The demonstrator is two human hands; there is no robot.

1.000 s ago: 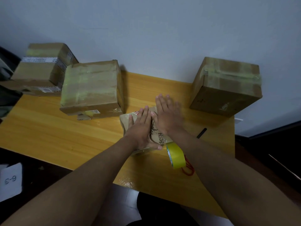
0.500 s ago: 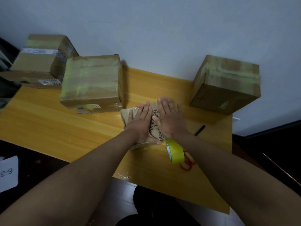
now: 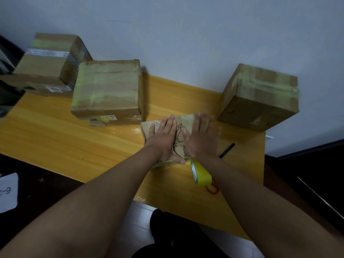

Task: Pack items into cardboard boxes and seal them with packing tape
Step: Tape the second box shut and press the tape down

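Observation:
A flat brown paper package (image 3: pixel 184 121) with black printed lettering lies on the yellow wooden table (image 3: pixel 74 138). My left hand (image 3: pixel 163 137) presses flat on its left half, fingers straight. My right hand (image 3: pixel 202 135) presses flat on its right half, fingers spread. A roll of yellow-green packing tape (image 3: pixel 201 173) stands on edge just below my right wrist. Three sealed cardboard boxes surround the package: one (image 3: pixel 108 92) at left centre, one (image 3: pixel 260 97) at the right by the wall, one (image 3: pixel 50 64) at far left.
A black pen-like object (image 3: pixel 227 150) lies right of my right wrist. Red scissor handles (image 3: pixel 212 189) peek out under the tape roll. White paper (image 3: pixel 7 192) marked "6-" lies on the dark floor at lower left. The wall stands close behind the table.
My right hand slid from the package's middle to its right side, so the two hands now lie apart with the printed lettering showing between them. The left hand stayed put.

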